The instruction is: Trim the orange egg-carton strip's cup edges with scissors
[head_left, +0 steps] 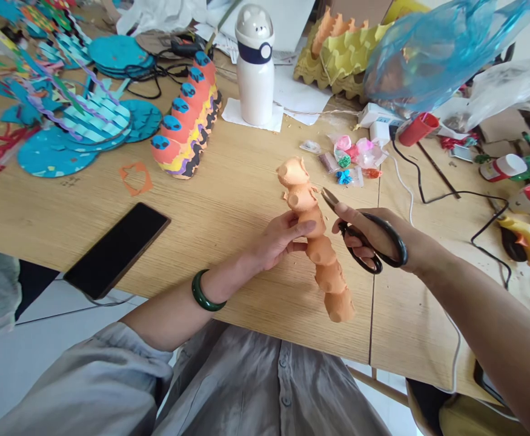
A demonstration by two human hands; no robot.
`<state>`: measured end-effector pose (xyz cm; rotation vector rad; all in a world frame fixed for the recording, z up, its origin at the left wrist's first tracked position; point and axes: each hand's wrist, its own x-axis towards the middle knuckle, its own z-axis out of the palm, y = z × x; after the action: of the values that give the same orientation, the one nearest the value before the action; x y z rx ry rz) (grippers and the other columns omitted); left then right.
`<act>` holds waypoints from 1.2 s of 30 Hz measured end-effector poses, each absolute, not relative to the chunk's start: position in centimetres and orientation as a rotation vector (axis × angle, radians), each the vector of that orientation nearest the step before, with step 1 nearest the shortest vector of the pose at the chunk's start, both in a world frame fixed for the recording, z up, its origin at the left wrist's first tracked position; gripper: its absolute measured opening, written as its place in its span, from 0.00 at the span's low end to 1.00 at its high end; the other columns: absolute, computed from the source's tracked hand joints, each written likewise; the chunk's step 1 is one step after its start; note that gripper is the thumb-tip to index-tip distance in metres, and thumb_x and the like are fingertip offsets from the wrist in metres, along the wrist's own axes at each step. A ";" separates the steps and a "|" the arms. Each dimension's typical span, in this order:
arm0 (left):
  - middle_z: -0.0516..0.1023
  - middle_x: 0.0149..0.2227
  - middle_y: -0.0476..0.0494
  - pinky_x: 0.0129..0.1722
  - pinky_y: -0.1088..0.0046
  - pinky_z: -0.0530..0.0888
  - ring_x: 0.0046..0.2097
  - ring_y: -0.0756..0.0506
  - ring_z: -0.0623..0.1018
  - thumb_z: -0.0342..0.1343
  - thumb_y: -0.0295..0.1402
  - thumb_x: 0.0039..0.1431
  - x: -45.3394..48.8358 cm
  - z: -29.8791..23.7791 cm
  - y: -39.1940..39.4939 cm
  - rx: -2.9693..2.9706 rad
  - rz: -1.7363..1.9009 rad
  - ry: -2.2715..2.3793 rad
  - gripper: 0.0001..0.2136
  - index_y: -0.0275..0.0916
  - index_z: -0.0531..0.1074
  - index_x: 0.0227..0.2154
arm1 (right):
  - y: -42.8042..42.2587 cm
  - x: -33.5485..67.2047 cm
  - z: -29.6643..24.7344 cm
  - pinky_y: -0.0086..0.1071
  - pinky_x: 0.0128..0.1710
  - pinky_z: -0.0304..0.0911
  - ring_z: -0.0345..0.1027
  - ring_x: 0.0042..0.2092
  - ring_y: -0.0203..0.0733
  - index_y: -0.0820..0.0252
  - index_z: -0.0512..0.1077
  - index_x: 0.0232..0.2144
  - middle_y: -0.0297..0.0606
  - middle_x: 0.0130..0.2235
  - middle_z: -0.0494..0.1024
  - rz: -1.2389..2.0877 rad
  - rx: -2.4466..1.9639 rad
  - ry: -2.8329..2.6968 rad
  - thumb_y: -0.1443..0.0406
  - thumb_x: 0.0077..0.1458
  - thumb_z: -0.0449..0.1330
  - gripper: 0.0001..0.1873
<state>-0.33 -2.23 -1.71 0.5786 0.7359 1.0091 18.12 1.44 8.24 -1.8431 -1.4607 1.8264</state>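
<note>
My left hand (281, 240) is closed around the middle of an orange strip of egg-carton cups (320, 248), holding it above the wooden table (228, 200). My right hand (374, 236) grips black-handled scissors (368, 233), fingers through the loops. The scissor blades point up-left and touch the upper part of the orange strip near its top cups. A green bangle (205, 295) sits on my left wrist.
A black phone (117, 248) lies at the near left edge. A painted carton strip with blue caps (186, 124), blue paper crafts (78, 121), a white bottle (255, 66), yellow egg cartons (341, 54), small bags of beads (353, 158), a glue gun (526, 241) and cables crowd the table.
</note>
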 end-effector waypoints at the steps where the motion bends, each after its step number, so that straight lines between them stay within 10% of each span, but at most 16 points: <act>1: 0.80 0.46 0.40 0.40 0.65 0.79 0.45 0.40 0.80 0.73 0.46 0.47 -0.4 -1.6 -2.2 0.575 1.009 0.740 0.26 0.38 0.75 0.46 | 1.5 18.4 8.1 0.29 0.15 0.53 0.51 0.18 0.31 0.58 0.72 0.30 0.27 0.20 0.60 1.719 -1.834 -1.565 0.38 0.53 0.63 0.29; 6: 0.79 0.44 0.42 0.39 0.67 0.80 0.42 0.43 0.80 0.74 0.46 0.46 -0.3 -1.3 -2.4 0.544 1.021 0.709 0.26 0.37 0.75 0.44 | 0.8 19.5 6.5 0.30 0.25 0.57 0.63 0.24 0.36 0.57 0.76 0.38 0.31 0.25 0.73 0.724 -1.764 -2.206 0.58 0.55 0.64 0.11; 13: 0.81 0.40 0.45 0.37 0.71 0.77 0.40 0.46 0.79 0.69 0.42 0.54 -0.3 -1.3 -2.6 0.495 0.998 0.601 0.19 0.38 0.78 0.45 | 0.6 20.2 3.4 0.29 0.26 0.53 0.69 0.27 0.37 0.62 0.76 0.44 0.34 0.29 0.78 0.022 -1.238 -2.468 0.67 0.54 0.60 0.14; 36: 0.81 0.35 0.45 0.46 0.68 0.78 0.38 0.45 0.81 0.50 0.45 0.68 -0.2 -1.1 -1.3 0.249 1.125 0.739 0.16 0.38 0.76 0.40 | -0.4 17.5 -2.2 0.33 0.28 0.50 0.70 0.33 0.41 0.62 0.77 0.48 0.40 0.33 0.81 -0.204 -1.357 -2.449 0.70 0.62 0.52 0.18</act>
<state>-0.24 -1.31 -1.12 0.2487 0.7392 1.1251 17.47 -0.42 -2.19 -1.3566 -2.4489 -0.2039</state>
